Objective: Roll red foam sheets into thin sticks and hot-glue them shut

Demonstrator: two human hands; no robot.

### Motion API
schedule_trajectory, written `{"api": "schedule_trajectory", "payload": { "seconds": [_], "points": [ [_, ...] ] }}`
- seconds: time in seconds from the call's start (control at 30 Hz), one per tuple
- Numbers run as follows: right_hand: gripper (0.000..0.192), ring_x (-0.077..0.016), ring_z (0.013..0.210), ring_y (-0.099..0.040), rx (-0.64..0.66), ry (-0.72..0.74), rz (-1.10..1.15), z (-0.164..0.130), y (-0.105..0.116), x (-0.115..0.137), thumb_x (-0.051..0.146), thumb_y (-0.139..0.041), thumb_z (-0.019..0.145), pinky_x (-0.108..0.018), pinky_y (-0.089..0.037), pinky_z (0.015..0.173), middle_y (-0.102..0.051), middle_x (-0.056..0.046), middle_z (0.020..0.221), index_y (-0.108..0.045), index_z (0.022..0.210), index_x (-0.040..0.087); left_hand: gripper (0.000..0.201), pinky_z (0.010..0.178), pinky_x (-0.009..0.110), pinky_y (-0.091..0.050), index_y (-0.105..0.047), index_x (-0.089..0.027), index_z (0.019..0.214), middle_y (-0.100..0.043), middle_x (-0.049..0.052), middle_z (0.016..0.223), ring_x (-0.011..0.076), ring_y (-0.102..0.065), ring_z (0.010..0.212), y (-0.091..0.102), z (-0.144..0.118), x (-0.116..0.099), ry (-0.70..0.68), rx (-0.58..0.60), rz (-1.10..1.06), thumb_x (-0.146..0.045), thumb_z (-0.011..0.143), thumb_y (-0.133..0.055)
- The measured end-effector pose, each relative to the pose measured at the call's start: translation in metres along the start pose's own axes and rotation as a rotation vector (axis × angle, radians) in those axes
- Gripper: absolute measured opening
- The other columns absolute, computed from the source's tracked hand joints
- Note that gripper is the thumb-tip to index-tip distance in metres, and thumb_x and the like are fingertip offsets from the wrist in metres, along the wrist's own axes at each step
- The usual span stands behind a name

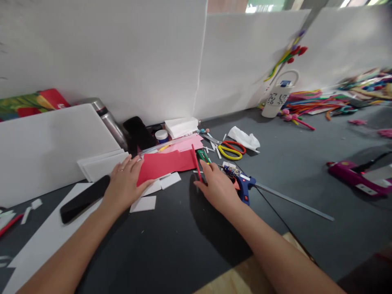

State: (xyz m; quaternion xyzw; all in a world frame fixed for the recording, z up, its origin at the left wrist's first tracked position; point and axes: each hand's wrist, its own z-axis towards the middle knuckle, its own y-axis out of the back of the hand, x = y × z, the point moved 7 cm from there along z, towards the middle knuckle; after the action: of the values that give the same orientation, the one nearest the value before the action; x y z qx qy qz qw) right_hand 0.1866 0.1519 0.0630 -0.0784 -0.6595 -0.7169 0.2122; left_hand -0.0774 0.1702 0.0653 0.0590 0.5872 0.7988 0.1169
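White foam boards (122, 53) stand along the back of a dark grey table (171, 245), forming a wall behind the work area.

Head view: left hand (124, 183) lies flat, fingers spread, pressing on the left end of a red paper sheet (167, 164). That sheet lies near the middle of the table, in front of the boards, its right edge folded up into a thin standing strip. Right hand (216, 185) is at that raised right edge, fingers drawn together; thumb and fingertips appear to pinch the upturned edge, though the exact contact is hard to make out. Small white card pieces (154, 192) lie under and just in front of the red sheet. A pink sheet (186, 143) lies just behind it. A black phone (84, 199) rests on a large white sheet (45, 239), just left of the left hand. A blue glue gun (241, 183) lies just right of the right hand, touching or nearly touching it. Scissors with yellow and red handles (231, 150) lie behind the glue gun, beside a crumpled white tissue (245, 139). A steel bottle (108, 120) leans against the boards at the back left. A long grey strip (294, 201) runs off to the right from the glue gun. Far right: a white cup (277, 100) and coloured pipe cleaners (315, 104).
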Motion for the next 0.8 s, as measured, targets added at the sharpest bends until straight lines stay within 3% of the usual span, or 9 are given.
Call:
{"api": "schedule_trajectory", "payload": {
  "seconds": [0.1,0.2,0.3,0.43,0.63,0.8],
  "points": [
    [0.051,-0.0278,0.095,-0.066,-0.024,0.042,-0.082,-0.004,0.000,0.008,0.028,-0.062,0.091,-0.032,-0.047,0.069,-0.056,-0.018,0.126,-0.048,0.138,0.015,0.079,0.116,0.062,-0.016,-0.041,-0.007,0.146,-0.047,0.025,0.149,0.0401,-0.026,0.147,-0.012,0.008,0.012,-0.021,0.120,0.133,-0.062,0.089,-0.047],
    [0.035,-0.0259,0.095,-0.065,-0.040,0.129,-0.075,-0.009,-0.002,0.020,0.027,-0.057,0.094,-0.032,-0.047,0.069,-0.059,-0.014,0.120,-0.057,0.127,0.017,0.088,0.117,0.061,-0.013,-0.042,-0.006,0.146,-0.049,0.024,0.148,0.0398,-0.027,0.147,-0.018,0.014,0.011,-0.048,0.197,0.139,-0.070,0.086,-0.046],
    [0.024,-0.0238,0.095,-0.065,-0.058,0.209,-0.051,-0.014,-0.004,0.031,0.028,-0.051,0.097,-0.030,-0.045,0.068,-0.062,-0.011,0.111,-0.063,0.116,0.019,0.090,0.116,0.061,-0.013,-0.042,-0.006,0.146,-0.053,0.024,0.143,0.0405,-0.031,0.144,-0.015,0.018,0.010,-0.049,0.177,0.148,-0.071,0.084,-0.049],
    [0.025,-0.0212,0.089,-0.066,-0.044,0.257,-0.044,-0.018,-0.006,0.037,0.028,-0.046,0.100,-0.029,-0.043,0.067,-0.065,-0.010,0.104,-0.066,0.111,0.019,0.086,0.115,0.059,-0.018,-0.045,-0.007,0.144,-0.056,0.025,0.138,0.0399,-0.042,0.136,-0.005,0.017,0.010,-0.067,0.069,0.190,-0.069,0.084,-0.050],
    [0.027,-0.0209,0.082,-0.070,-0.003,0.139,-0.126,-0.013,-0.003,0.025,0.029,-0.046,0.100,-0.028,-0.039,0.061,-0.074,-0.008,0.101,-0.064,0.118,0.022,0.069,0.106,0.050,-0.037,-0.051,-0.012,0.139,-0.062,0.020,0.129,0.0357,-0.058,0.115,0.001,0.009,0.002,-0.162,0.044,0.141,-0.060,0.089,-0.049],
    [0.029,-0.0224,0.078,-0.072,-0.052,0.054,-0.196,-0.011,0.016,0.014,0.034,-0.041,0.102,-0.028,-0.038,0.060,-0.077,-0.006,0.091,-0.064,0.116,0.026,0.075,0.114,0.055,-0.026,-0.050,-0.011,0.140,-0.044,0.023,0.151,0.0376,-0.044,0.136,-0.008,0.009,-0.001,-0.187,0.082,0.145,-0.065,0.088,-0.048]
  ]
}}
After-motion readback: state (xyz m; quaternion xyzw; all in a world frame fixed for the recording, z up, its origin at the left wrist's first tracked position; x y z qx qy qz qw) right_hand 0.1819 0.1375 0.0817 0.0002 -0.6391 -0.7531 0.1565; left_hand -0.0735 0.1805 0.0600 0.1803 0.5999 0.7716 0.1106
